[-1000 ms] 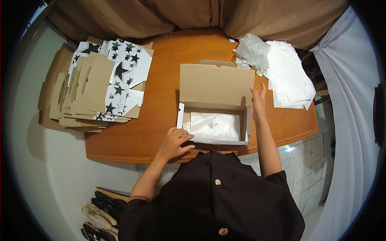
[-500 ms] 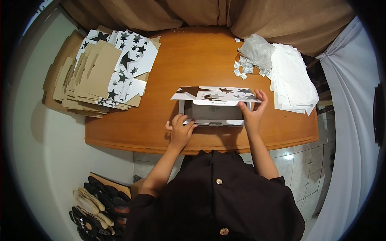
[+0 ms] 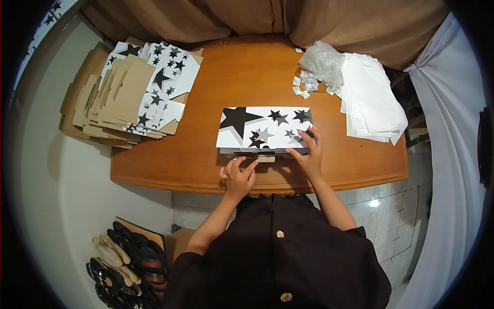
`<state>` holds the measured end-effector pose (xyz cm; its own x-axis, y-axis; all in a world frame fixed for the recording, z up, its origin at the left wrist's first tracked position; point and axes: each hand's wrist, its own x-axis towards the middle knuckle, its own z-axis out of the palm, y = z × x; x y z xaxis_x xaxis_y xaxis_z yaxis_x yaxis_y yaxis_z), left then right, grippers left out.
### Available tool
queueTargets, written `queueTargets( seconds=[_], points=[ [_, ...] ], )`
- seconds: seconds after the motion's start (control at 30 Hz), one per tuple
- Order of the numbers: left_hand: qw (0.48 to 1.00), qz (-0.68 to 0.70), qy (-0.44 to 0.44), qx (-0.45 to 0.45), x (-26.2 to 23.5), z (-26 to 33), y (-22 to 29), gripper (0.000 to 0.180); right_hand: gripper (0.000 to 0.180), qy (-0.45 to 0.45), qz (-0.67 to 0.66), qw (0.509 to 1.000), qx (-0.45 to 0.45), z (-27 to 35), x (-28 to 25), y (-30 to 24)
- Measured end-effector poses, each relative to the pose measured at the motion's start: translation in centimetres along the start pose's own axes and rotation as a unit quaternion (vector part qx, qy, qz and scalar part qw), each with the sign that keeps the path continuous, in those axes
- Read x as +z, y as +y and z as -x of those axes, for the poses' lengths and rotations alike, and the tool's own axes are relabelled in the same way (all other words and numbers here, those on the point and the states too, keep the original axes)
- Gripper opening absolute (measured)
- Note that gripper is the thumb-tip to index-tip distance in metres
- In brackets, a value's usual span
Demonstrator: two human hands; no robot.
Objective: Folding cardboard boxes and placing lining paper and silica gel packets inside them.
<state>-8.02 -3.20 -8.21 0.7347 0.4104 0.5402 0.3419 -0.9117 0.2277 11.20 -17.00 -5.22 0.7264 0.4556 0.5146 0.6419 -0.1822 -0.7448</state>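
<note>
Here at the near middle of the bench sits the box, its white lid down over the top, dark and grey stars facing up, one big black star filling the left end. A small brown tab pokes out at the middle of its front edge, and the left hand is right there, fingers bent and parted, one fingertip at the tab's left end; no grip around anything, by the look of it. Over to the right hand: it's spread at the box's right front corner, fingers reaching onto the lid, thumb by the front edge, resting without clasping. Off to the left, a thick pile of flat cardboard pieces, plain brown on one part, starred white on another, leans toward the wall. Across on the far right lies a fanned stack of white paper, with a crumpled clear plastic bag just beside it and little silvery packets scattered close by. A brown curtain hangs behind, and down at lower left, shoes are bunched together, black and beige.
</note>
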Motion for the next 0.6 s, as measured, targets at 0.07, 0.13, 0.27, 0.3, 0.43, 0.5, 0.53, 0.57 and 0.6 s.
queueTargets(
  seconds=[0.07, 0.13, 0.27, 0.3, 0.43, 0.5, 0.53, 0.57, 0.6],
  points=[
    [1.0, -0.002, 0.001, 0.005, -0.3, -0.1, -0.3, 0.032, 0.052, -0.004, 0.011, 1.0, 0.004, 0.9, 0.1, 0.7],
    [0.999, 0.007, 0.033, 0.031, -0.6, -0.5, -0.9, 0.032, 0.046, -0.008, 0.026, 1.0, 0.004, 1.6, 0.4, 1.1],
    [0.997, -0.018, 0.068, 0.019, -1.0, -2.0, -2.9, 0.041, 0.041, 0.006, 0.033, 0.999, 0.003, 2.1, 0.6, 1.1],
    [0.997, -0.019, 0.067, 0.019, -1.2, -2.7, -3.4, 0.041, 0.04, 0.009, 0.041, 0.999, -0.007, 2.1, 0.6, 1.1],
    [0.999, -0.014, 0.024, 0.028, -2.4, -5.9, -4.4, 0.052, 0.038, 0.023, 0.033, 0.999, -0.005, 2.2, 0.9, 1.0],
    [0.999, 0.016, -0.03, 0.029, -2.7, -7.6, -4.9, 0.057, 0.038, 0.028, 0.035, 0.999, -0.004, 2.1, 0.9, 0.7],
    [0.999, 0.015, -0.027, 0.041, -2.7, -8.3, -5.2, 0.055, 0.038, 0.032, 0.036, 0.999, -0.003, 2.0, 0.9, 0.5],
    [0.999, 0.017, -0.027, 0.042, -2.5, -8.6, -5.5, 0.055, 0.038, 0.033, 0.038, 0.999, -0.003, 2.0, 1.0, 0.6],
    [0.997, 0.042, -0.035, 0.047, -2.2, -8.7, -5.9, 0.052, 0.039, 0.032, 0.041, 0.999, -0.005, 2.0, 1.0, 0.6]
  ],
)
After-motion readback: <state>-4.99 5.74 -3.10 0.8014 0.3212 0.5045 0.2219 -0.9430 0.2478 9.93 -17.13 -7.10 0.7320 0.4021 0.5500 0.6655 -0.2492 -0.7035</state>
